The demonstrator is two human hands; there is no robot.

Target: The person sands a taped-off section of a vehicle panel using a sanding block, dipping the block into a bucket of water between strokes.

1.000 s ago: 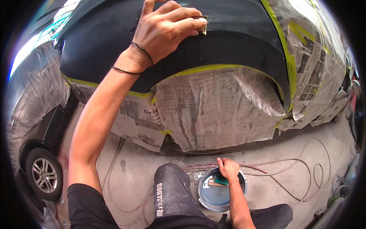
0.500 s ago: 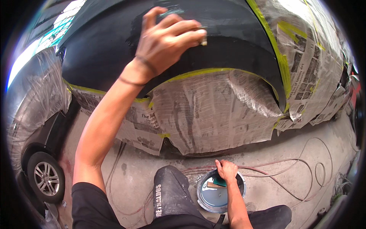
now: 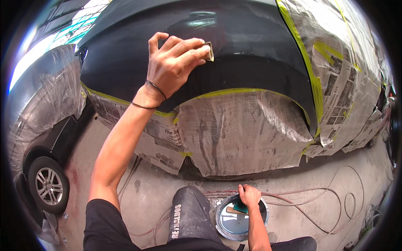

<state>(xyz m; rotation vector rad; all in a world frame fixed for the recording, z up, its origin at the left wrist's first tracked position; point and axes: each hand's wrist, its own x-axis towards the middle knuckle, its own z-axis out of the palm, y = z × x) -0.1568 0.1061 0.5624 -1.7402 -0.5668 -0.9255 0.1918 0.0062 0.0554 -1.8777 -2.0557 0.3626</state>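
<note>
My left hand (image 3: 173, 62) pinches a small folded piece of sandpaper (image 3: 209, 52) by its fingertips, close over the dark fender (image 3: 255, 37) of a car. Whether the sandpaper touches the panel I cannot tell. A wet, shiny streak (image 3: 203, 21) lies on the panel beyond it. Low down, my right hand (image 3: 250, 196) is closed at the far rim of a round basin (image 3: 220, 226) of greyish water. Just under its fingers sit a green flat piece (image 3: 240, 206) and a brown strip (image 3: 235, 211); what the fingers grip is hidden.
Newspaper (image 3: 238, 134) covers the wheel arch, edged with yellow-green masking tape (image 3: 307, 73). Plastic and newspaper wrap the car's right part. Reddish hoses (image 3: 293, 203) loop over the concrete floor (image 3: 159, 188). At left stands another car with a silver wheel (image 3: 49, 186), partly under plastic sheeting (image 3: 46, 92).
My left hand has moved down and slightly left across the fender with the sandpaper. The whole view has shifted a little, so the fender sits lower. My right hand stays at the basin.
</note>
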